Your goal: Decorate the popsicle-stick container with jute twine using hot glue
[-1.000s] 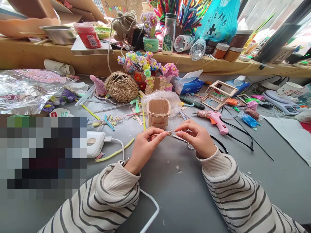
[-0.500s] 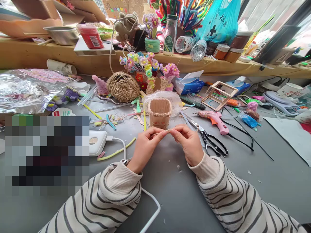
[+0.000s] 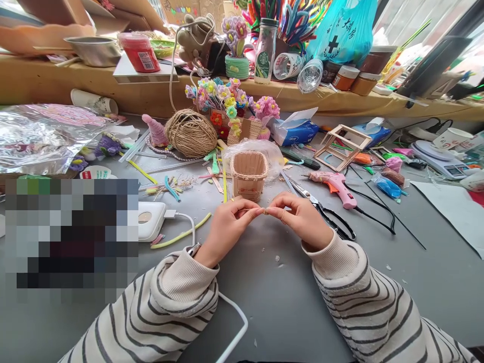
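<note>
Right hand (image 3: 302,219): shifted outward, covering more of the scissors (image 3: 312,198); fingertips pinched on the bit
Left hand (image 3: 229,227): pinching it too
Brown bit (image 3: 265,212): above the table (image 3: 272,302), basket (image 3: 248,187) towards the far edge
Knack: light, steady fingertips

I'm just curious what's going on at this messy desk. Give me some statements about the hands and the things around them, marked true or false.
1. The left hand and right hand meet at a small tan piece. True.
2. The wooden basket lies on its side. False: the wooden basket stands upright, opening up.
3. The scissors have black handles. True.
4. The right hand grips the pink glue gun. False: the pink glue gun lies on the table, untouched.
5. The ball of twine sits beside a pink cone-shaped item. True.
</note>
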Demonstrator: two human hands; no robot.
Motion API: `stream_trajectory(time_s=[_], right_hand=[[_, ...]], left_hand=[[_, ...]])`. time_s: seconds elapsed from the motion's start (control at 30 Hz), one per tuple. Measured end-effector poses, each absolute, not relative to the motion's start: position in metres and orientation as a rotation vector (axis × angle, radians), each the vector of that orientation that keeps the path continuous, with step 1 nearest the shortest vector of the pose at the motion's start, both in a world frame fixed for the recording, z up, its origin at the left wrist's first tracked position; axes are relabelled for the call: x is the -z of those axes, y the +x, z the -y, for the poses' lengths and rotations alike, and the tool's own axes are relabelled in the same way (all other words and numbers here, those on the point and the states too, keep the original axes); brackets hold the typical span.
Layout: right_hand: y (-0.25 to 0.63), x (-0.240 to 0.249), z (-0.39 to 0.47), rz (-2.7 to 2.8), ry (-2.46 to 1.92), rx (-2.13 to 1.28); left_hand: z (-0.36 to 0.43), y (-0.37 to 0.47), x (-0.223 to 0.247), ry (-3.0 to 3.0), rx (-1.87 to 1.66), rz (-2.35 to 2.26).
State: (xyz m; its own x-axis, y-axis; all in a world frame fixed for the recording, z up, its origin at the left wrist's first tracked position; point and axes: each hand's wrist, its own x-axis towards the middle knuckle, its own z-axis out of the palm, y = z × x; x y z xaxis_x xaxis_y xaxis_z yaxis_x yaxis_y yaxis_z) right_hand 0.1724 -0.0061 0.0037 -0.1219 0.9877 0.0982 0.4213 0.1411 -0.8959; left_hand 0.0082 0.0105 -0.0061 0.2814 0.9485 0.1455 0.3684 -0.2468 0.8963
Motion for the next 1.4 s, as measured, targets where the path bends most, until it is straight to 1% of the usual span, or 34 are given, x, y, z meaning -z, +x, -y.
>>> stream_trajectory(time_s=[0.37,0.6,0.83,1.0,1.2,1.3,1.4], right_hand=[[0.173,-0.002,0.006,1.71,-1.366,-0.838],[0.18,0.001,0.004,1.993,-1.291,-0.682],[0.187,0.001,0.001,2.159,-1.193,-0.703],[0.185,-0.002,0.002,2.022,-1.236,-0.765],[0.181,-0.003,0.004,1.69,-1.314,-0.902],[0.175,-0.002,0.006,1.596,-1.268,-0.968],[0.169,0.001,0.008,1.558,-1.227,-0.945]], left_hand=[[-0.011,0.008,0.006,1.788,-0.874,-1.178],[-0.012,0.008,0.006,1.833,-0.828,-1.147],[-0.011,0.01,0.005,1.876,-0.761,-1.109],[-0.01,0.009,0.002,1.835,-0.822,-1.103],[-0.01,0.007,0.001,1.54,-0.943,-1.153],[-0.01,0.007,0.003,1.445,-0.96,-1.143],[-0.009,0.008,0.004,1.436,-0.968,-1.13]])
